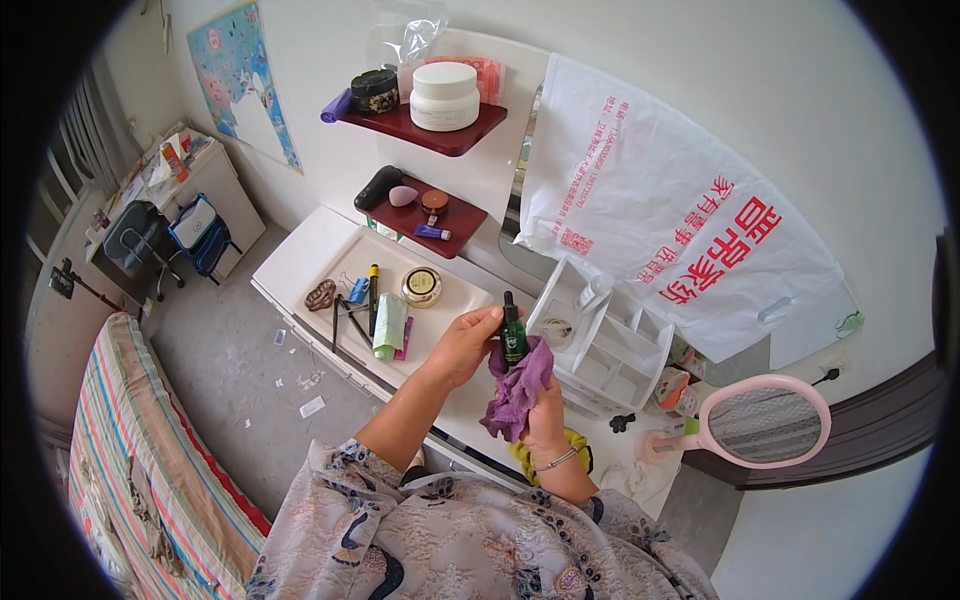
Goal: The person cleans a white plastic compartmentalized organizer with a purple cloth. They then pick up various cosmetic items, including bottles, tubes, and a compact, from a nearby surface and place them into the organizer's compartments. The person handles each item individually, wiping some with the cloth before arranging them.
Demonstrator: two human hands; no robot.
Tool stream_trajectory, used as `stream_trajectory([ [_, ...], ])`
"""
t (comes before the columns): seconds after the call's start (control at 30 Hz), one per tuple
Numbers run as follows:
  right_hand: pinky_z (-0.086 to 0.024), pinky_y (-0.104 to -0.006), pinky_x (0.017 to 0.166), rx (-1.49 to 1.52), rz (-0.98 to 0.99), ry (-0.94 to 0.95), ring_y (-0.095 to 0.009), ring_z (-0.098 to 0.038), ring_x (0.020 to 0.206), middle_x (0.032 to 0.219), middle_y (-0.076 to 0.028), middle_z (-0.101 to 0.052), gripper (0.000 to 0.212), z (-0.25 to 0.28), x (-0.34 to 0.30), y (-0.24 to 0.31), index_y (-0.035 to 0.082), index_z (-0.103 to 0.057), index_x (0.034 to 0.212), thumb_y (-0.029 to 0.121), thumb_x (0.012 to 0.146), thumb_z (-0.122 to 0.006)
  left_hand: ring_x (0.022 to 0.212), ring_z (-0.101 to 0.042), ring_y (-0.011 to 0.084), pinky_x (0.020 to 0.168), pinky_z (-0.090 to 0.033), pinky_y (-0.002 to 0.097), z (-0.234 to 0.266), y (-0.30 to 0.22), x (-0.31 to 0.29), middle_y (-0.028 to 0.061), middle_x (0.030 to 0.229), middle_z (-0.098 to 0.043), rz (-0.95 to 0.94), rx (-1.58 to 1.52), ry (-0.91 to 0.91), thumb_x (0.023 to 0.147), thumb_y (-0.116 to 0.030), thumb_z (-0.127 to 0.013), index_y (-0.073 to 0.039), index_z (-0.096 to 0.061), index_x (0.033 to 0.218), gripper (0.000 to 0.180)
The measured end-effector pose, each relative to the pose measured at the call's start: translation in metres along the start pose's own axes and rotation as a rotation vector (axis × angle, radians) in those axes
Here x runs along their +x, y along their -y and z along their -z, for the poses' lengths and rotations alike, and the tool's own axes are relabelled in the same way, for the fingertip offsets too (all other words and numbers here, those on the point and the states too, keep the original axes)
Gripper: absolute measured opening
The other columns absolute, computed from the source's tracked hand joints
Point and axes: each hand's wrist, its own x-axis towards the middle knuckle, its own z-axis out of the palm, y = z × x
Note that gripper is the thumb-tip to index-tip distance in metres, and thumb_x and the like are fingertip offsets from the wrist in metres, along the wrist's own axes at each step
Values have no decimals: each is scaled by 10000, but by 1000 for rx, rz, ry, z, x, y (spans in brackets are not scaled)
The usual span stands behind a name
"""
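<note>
A small green glass dropper bottle [514, 343] with a black dropper cap is held upright in front of me. My left hand [465, 348] pinches it from the left near the cap, thumb and fingertips against its side. Wrapped around its lower part is a crumpled purple cloth [516, 396], which my right hand [546, 414] grips from below and from the right. The bottle's base is hidden in the cloth. Just right of the bottle stands a white compartment organizer [625, 365], with a few small items inside.
Left on the white dresser, a cream tray [335, 272] carries a round jar [422, 286], a light green tube [390, 325], hair clips and a black-and-yellow stick. Two dark red shelves [455, 226] jut from the wall above. A pink mosquito racket [765, 421] stands at right; a yellow-green cloth [577, 452] lies below my right wrist.
</note>
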Motion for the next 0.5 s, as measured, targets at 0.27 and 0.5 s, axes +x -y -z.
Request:
stream_trajectory([
  [0.27,-506,-264,631,-37,112,-135,-128,-594,753,951,-50,-614,279,-5,5,11,44,-522,1184,143,924,-540,1017,-542,136,932,-405,302,-11,0,-6,32,1107,-592,-110,239,183,890,-227,-605,-33,-531,1232,401],
  [0.5,-518,-257,689,-222,409,-268,-133,-608,841,1046,-58,-615,281,12,18,36,30,-513,1187,90,913,-503,938,-561,145,842,-440,275,-52,-3,-22,60,1032,-598,-437,805,-68,827,-120,-683,15,-548,1178,400],
])
